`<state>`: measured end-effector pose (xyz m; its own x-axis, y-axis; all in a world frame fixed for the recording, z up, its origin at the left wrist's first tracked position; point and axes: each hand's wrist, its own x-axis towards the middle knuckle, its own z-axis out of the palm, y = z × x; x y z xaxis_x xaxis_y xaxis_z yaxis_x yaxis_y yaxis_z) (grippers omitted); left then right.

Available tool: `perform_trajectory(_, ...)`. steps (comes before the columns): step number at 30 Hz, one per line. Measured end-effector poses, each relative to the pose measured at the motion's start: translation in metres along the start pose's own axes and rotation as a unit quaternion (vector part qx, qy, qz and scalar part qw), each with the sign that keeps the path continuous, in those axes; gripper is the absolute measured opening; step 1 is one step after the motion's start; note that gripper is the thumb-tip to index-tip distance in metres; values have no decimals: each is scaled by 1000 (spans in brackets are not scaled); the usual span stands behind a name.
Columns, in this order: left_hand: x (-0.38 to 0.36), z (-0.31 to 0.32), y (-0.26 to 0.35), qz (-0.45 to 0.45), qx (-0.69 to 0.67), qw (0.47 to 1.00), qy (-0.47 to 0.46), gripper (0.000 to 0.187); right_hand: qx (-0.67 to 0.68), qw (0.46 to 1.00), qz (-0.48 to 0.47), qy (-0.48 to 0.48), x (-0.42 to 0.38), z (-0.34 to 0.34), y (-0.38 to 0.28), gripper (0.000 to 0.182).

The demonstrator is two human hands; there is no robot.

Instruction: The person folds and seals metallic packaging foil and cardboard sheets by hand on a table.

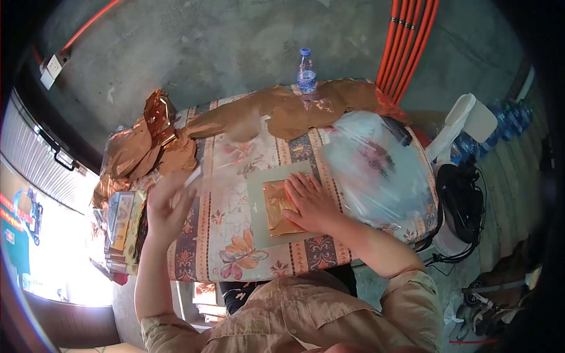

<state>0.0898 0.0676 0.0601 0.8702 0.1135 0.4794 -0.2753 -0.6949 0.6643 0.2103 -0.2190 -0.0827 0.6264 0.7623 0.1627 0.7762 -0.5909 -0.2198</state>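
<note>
Khaki shirt [306, 312] in the foreground, a person presses gold foil flat at a cloth-covered table [235, 259].

The right hand [312, 203] lies open, fingers spread and flat, palm pinning the foil sheet [275, 207] to a pale card [276, 200] near the table's front edge, middle. The left hand [168, 203], blurred in motion toward the left edge, appears to pinch a thin white strip [193, 176]; its grip is hard to tell. The step looks like smoothing foil onto the card; the next move likely calls for steady pressure while the left hand brings the strip across. Outward: a stack of packets [123, 226] at the left edge, crumpled foil [235, 120] along the far edge, a bottle [306, 72] behind it, a plastic bag [376, 170] at the right.
</note>
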Motion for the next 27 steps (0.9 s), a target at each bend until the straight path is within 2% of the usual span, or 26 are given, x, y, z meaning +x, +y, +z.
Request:
perform_trajectory(2,-22,-16,-7,136,37,986,-89,32,-4,1000,2,8,0,2,0,75)
perform_trajectory(3,-35,-18,-10,126,41,987,-88,32,2,1000,-4,2,0,3,0,75)
perform_trajectory(5,-57,-16,-18,63,75,969,-225,35,-1,1000,0,14,1,1,1,75)
perform_trajectory(6,-66,-14,-19,-17,49,965,-258,31,3,1000,-1,21,1,4,2,75)
perform_trajectory(8,-83,-8,-48,-24,47,966,-254,29,4,1000,-8,15,2,4,4,75)
perform_trajectory(11,-84,-16,-56,-52,24,964,-260,25,6,1000,-10,12,1,2,2,74)
perform_trajectory(13,-80,-15,-59,2,56,964,-261,23,-1,1000,-8,10,1,1,3,73)
perform_trajectory(15,-77,-4,-51,-4,66,964,-258,25,6,1000,-8,14,1,1,2,72)
perform_trajectory(17,-75,19,-33,-11,96,976,-195,32,-6,1000,-14,17,1,1,3,72)
perform_trajectory(18,-77,28,-31,6,124,970,-209,41,-2,1000,-12,22,1,2,3,71)
perform_trajectory(19,-81,38,-34,3,121,970,-213,41,0,1000,-10,17,0,3,4,71)
perform_trajectory(21,-87,54,-41,55,179,954,-235,50,-8,999,-18,26,1,4,5,71)
perform_trajectory(22,-86,50,-40,39,159,954,-251,55,-8,999,-19,24,1,3,5,71)
perform_trajectory(25,-83,40,-41,22,156,947,-281,55,-4,999,-19,28,-1,4,4,71)
perform_trajectory(27,-78,36,-32,33,167,950,-263,50,-15,999,-12,25,1,4,3,72)
